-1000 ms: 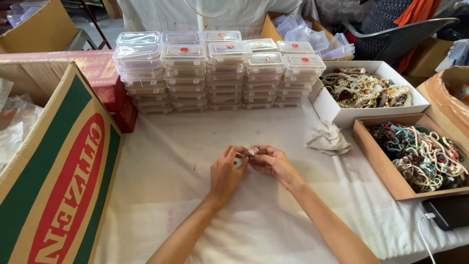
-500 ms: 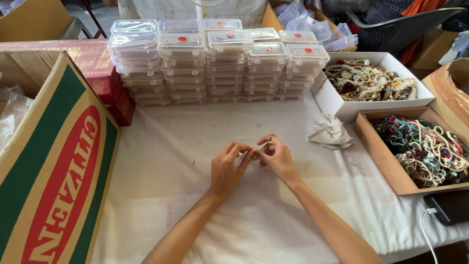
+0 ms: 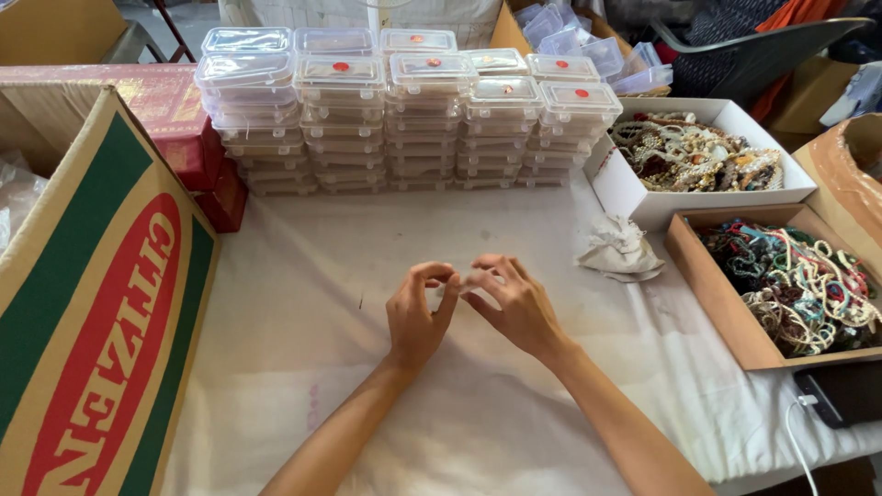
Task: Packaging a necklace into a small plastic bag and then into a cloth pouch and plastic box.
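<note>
Bright, even daylight; soft faint shadows under the hands on the white tablecloth (image 3: 303,276); sharp focus, slight wide-angle stretching at edges.

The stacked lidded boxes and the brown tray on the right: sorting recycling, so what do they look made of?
Stacked lidded boxes: clear, glossy plastic; contents show through. Brown tray: apparently matte cardboard, with plain brown walls.

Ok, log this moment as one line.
left hand: pinching small clear item | right hand: pinching same item | stacked clear boxes: behind | crumpled cloth: right

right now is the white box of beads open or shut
Open: the white box has no lid on, and tangled bead jewellery shows inside.
</note>
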